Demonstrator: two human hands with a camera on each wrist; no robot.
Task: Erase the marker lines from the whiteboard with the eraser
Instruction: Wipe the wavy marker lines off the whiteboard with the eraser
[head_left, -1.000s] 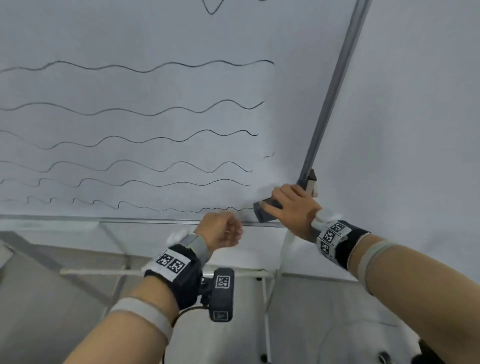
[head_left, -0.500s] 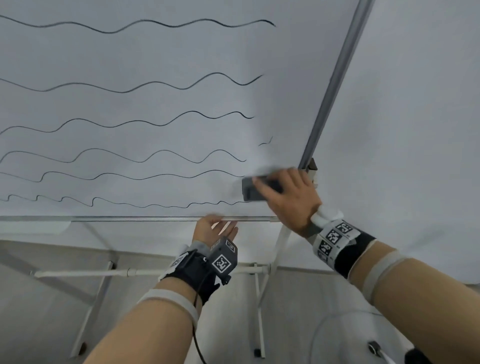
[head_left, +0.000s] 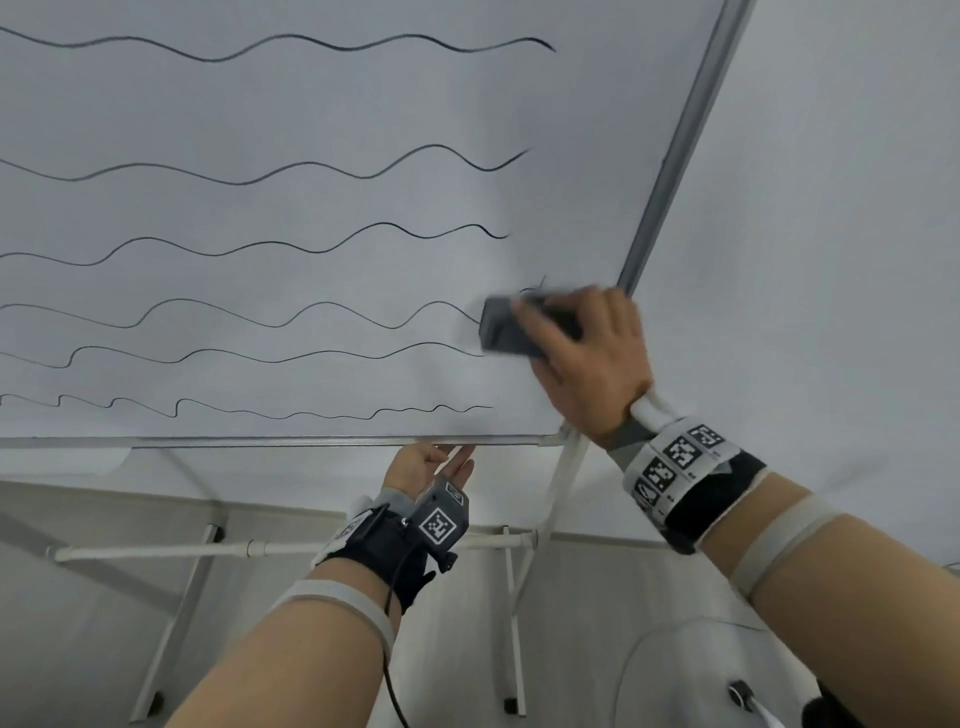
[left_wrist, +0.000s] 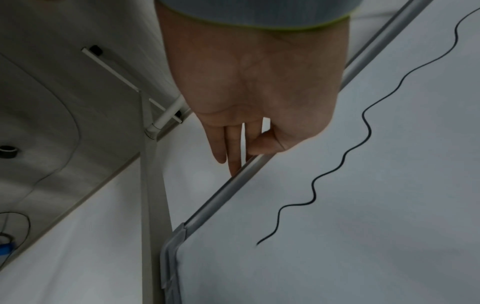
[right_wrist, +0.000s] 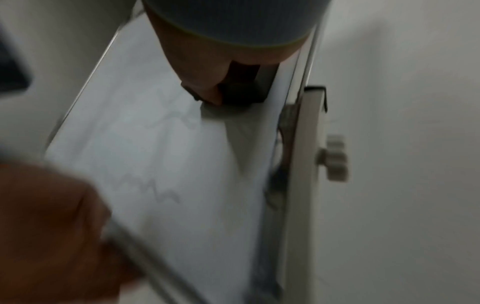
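The whiteboard carries several wavy black marker lines. My right hand grips a dark grey eraser and presses it flat on the board at the right ends of the fourth and fifth lines, near the right frame. The right wrist view is blurred; there the eraser shows dark under my fingers. My left hand holds the board's bottom frame below the eraser. In the left wrist view its thumb lies on the frame and the fingers go behind it.
White stand legs and a crossbar run under the board. A plain wall lies right of the frame. A clamp knob sticks out from the stand's right upright. A rounded white object sits low at the right.
My right hand carried the eraser from the bottom right corner up and left onto the line ends. My left hand opened from a fist and took hold of the bottom frame.
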